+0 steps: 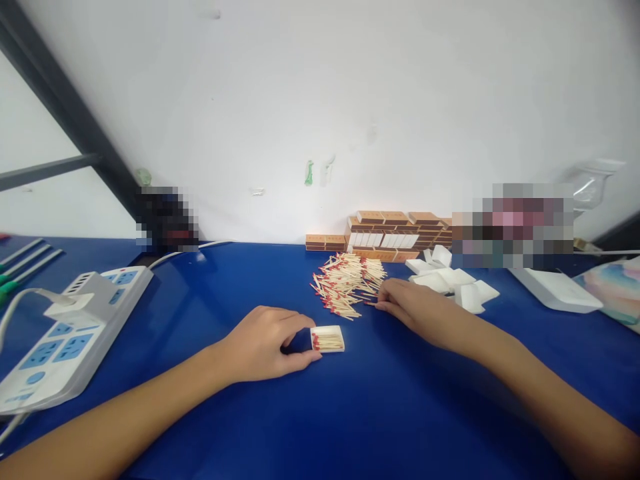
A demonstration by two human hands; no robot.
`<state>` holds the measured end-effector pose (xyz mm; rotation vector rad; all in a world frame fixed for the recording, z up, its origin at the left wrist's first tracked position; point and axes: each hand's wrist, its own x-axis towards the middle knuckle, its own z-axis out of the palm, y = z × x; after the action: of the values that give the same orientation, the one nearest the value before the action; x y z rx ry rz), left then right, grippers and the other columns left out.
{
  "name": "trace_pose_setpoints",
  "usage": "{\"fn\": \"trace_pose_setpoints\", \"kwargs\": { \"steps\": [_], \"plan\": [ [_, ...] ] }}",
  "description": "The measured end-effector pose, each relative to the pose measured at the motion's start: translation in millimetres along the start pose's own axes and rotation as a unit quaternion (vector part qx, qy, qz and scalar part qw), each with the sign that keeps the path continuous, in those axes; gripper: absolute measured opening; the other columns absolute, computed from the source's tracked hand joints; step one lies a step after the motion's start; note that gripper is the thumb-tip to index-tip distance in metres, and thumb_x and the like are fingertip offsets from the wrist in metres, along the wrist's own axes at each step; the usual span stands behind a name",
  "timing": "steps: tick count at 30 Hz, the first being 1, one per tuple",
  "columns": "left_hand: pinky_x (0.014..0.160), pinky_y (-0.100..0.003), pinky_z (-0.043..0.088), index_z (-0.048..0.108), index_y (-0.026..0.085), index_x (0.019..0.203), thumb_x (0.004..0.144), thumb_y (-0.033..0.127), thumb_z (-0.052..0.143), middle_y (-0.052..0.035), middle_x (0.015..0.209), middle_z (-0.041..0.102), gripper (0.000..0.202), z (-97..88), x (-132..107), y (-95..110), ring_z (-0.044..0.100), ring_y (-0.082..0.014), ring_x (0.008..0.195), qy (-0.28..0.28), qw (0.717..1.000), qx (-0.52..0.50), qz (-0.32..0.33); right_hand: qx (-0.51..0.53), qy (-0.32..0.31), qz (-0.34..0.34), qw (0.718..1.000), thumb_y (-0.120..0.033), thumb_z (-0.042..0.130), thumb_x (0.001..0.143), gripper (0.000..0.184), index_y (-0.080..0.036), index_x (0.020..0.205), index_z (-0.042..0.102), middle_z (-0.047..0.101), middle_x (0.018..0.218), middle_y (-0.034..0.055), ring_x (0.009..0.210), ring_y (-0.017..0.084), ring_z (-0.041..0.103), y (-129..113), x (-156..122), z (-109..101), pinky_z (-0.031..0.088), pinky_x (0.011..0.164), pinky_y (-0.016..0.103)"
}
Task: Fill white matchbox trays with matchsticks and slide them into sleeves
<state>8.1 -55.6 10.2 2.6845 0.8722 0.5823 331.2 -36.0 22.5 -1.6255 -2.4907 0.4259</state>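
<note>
The bench [310, 430] has a smooth, deep-blue top that meets a white wall at the back. Near its middle sits a small white tray [327, 331] with matches in it, and just beyond spreads a loose pile of red-headed matches [343, 283]. Stacked matchboxes [433, 228] stand along the wall, with white empty trays [440, 281] heaped to their right. A longer white container [560, 291] lies farther right; a white power strip [85, 367] occupies the left.

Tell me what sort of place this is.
Probably an indoor workbench against a white wall: a blue tabletop with stacked matchboxes, a heap of loose matches in front, and a power strip near the left arm.
</note>
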Motion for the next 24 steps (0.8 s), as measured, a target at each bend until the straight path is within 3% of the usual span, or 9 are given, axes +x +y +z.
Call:
{"fn": "trace_pose_setpoints", "kwargs": {
  "steps": [5, 14, 24],
  "plan": [
    [0.056, -0.024, 0.037, 0.071, 0.021, 0.115, 0.093, 0.04, 0.071, 0.0048, 0.067, 0.061, 0.028, 0.1, -0.3, -1.3, 0.055, -0.0104, 0.057, 0.007, 1.0, -0.01, -0.005, -0.027, 0.033, -0.004, 0.999, -0.033, 0.044, 0.104, 0.021, -0.021, 0.092, 0.056, 0.069, 0.092, 0.008, 0.078, 0.023, 0.066, -1.9, -3.8, -3.1, 0.044, 0.067, 0.033],
    [0.056, -0.023, 0.037, 0.071, 0.021, 0.115, 0.093, 0.04, 0.071, 0.0049, 0.068, 0.061, 0.03, 1.5, 0.1, 0.9, 0.055, -0.0107, 0.058, 0.004, 1.0, -0.002, -0.004, -0.029, 0.013, -0.057, 0.998, -0.023, 0.049, 0.106, 0.013, -0.019, 0.096, 0.056, 0.068, 0.099, 0.0072, 0.075, 0.02, 0.066, -48.6, -10.0, 9.7, 0.043, 0.064, 0.03],
    [0.056, -0.024, 0.037, 0.07, 0.021, 0.117, 0.093, 0.039, 0.071, 0.0051, 0.068, 0.059, 0.03, 4.5, -0.9, 2.0, 0.054, -0.0106, 0.058, 0.012, 0.999, 0.025, 0.017, -0.021, 0.062, -0.144, 0.987, -0.02, 0.058, 0.103, 0.006, -0.018, 0.098, 0.057, 0.068, 0.093, 0.0027, 0.07, 0.017, 0.066, -69.9, -19.5, 21.8, 0.041, 0.058, 0.029]
  ]
}}
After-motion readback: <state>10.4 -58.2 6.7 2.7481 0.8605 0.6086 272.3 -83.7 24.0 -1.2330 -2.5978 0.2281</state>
